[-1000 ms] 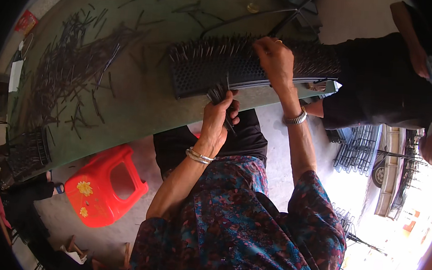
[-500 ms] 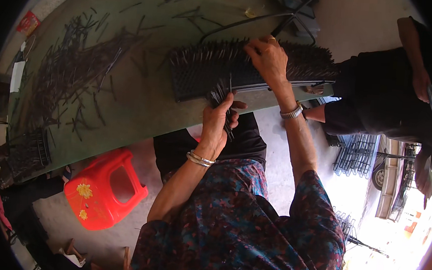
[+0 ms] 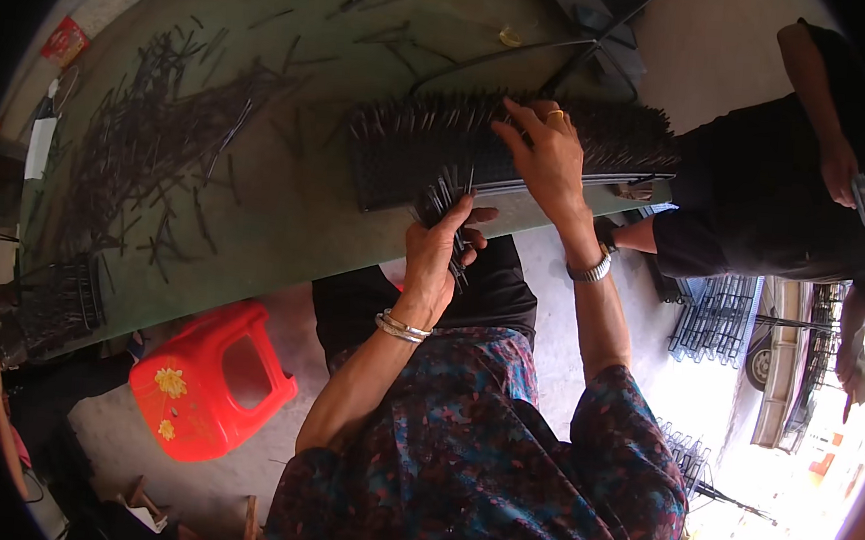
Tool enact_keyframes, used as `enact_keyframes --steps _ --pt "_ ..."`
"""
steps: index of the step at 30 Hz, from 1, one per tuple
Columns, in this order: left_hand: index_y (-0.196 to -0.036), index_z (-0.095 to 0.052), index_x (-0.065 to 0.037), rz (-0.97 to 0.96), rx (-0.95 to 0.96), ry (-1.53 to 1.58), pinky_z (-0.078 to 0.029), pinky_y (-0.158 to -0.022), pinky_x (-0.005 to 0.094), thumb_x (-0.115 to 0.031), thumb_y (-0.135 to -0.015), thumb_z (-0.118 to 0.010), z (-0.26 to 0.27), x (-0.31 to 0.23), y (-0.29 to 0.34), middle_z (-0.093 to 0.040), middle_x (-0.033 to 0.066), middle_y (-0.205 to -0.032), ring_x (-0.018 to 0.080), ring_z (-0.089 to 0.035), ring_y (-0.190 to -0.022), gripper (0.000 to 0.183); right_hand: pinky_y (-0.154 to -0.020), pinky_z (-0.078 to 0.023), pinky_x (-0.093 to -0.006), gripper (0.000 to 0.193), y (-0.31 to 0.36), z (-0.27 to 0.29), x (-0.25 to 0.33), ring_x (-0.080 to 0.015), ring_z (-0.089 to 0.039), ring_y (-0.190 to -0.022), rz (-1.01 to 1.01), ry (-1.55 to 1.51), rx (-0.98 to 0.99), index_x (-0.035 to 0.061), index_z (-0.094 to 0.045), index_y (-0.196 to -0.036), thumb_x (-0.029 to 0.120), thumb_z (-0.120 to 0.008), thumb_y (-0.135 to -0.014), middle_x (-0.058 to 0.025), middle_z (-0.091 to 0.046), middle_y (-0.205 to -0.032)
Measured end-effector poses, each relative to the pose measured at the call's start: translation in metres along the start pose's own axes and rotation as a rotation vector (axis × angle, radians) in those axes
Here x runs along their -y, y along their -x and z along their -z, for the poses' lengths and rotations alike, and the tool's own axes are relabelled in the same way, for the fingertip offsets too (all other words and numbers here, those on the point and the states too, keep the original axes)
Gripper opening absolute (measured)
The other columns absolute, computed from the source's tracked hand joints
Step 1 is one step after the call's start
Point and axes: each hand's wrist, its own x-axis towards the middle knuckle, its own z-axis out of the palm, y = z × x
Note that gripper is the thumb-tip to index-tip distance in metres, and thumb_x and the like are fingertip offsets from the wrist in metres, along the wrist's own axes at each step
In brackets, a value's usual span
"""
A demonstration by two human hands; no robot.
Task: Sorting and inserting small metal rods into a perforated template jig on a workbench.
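My left hand (image 3: 436,252) is closed around a bundle of thin dark sticks (image 3: 447,193), with one stick standing up above the thumb. Just beyond it lies a long dark rack (image 3: 383,181) with a grid of small holes. Rows of similar dark sticks (image 3: 413,116) stand upright in its far part, densely packed toward the right. My right hand (image 3: 551,158) is over the rack's middle, fingers bent and apart, with nothing visible between them. Its fingertips are close to the standing sticks; whether they touch I cannot tell.
Loose sticks (image 3: 161,136) lie in a heap on the green table (image 3: 285,230)'s left. A metal frame (image 3: 508,55) stands behind the rack. A red stool (image 3: 193,394) is below the table edge. At right stands a person in dark clothes (image 3: 749,192), near wire racks (image 3: 715,315).
My right hand has drawn back slightly toward me and its fingers have spread. My left hand keeps the bundle in nearly the same place. The view has shifted slightly.
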Motion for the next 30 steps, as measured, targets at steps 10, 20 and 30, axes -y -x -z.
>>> enact_keyframes --steps 10,20,30 --pt "-0.099 -0.065 -0.005 0.033 0.038 -0.097 -0.036 -0.045 0.0225 -0.028 -0.091 -0.066 -0.006 -0.004 0.007 -0.072 0.0125 -0.089 0.0134 -0.062 -0.061 0.025 -0.066 -0.048 -0.0245 0.020 0.022 0.014 0.003 -0.0096 -0.060 -0.074 -0.430 -0.916 0.612 -0.0025 -0.067 -0.102 0.013 -0.065 -0.090 -0.0039 -0.066 -0.080" --pt "-0.099 -0.063 -0.002 0.020 0.072 -0.149 -0.034 -0.039 0.0202 -0.023 -0.093 -0.065 0.004 -0.003 0.003 -0.069 0.0133 -0.081 0.0113 -0.058 -0.053 0.022 -0.066 -0.051 -0.0250 0.020 0.023 0.016 0.003 -0.0118 -0.064 -0.073 -0.518 -1.094 0.665 -0.0046 -0.063 -0.103 0.012 -0.062 -0.092 -0.0067 -0.066 -0.079" --pt "-0.110 -0.060 -0.004 0.138 0.025 -0.020 -0.050 -0.053 0.0288 -0.030 -0.096 -0.060 0.007 0.000 -0.008 -0.071 0.0153 -0.096 0.0186 -0.066 -0.069 0.029 -0.058 -0.052 -0.0287 0.006 0.001 0.017 0.004 -0.0206 -0.072 -0.068 -0.322 -0.619 -0.112 -0.0001 -0.056 -0.093 0.005 -0.059 -0.091 -0.0125 -0.068 -0.076"
